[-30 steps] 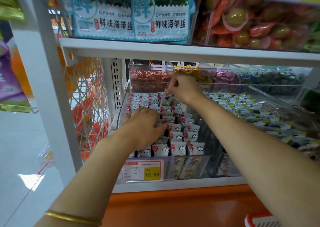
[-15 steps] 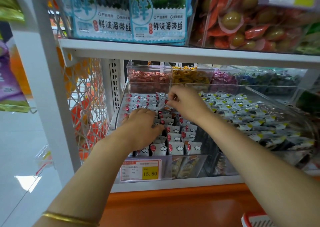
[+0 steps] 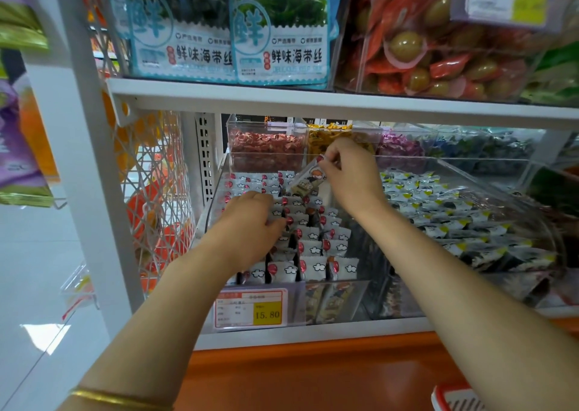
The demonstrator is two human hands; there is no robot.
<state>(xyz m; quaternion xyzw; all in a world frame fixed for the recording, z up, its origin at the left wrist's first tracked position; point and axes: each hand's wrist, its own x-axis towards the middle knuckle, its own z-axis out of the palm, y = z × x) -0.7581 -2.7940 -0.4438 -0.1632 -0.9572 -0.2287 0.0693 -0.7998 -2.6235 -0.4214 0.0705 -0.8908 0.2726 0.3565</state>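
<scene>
Midway along the lower shelf (image 3: pixel 313 333), the right hand (image 3: pixel 351 178) pinches one small packet (image 3: pixel 308 179) by its top edge between thumb and fingertips, holding it tilted in the air just above the back rows (image 3: pixel 315 249) of like packets that stand upright in the clear bin (image 3: pixel 354 298). The left hand (image 3: pixel 250 225) lies knuckles-up on the left rows nearer the front, fingers curled down among the packets, though whether they grip any cannot be told. A price tag (image 3: pixel 250 308) reading 15.80 sits on the bin's front wall, and a gold bangle (image 3: pixel 119 398) circles the left wrist.
</scene>
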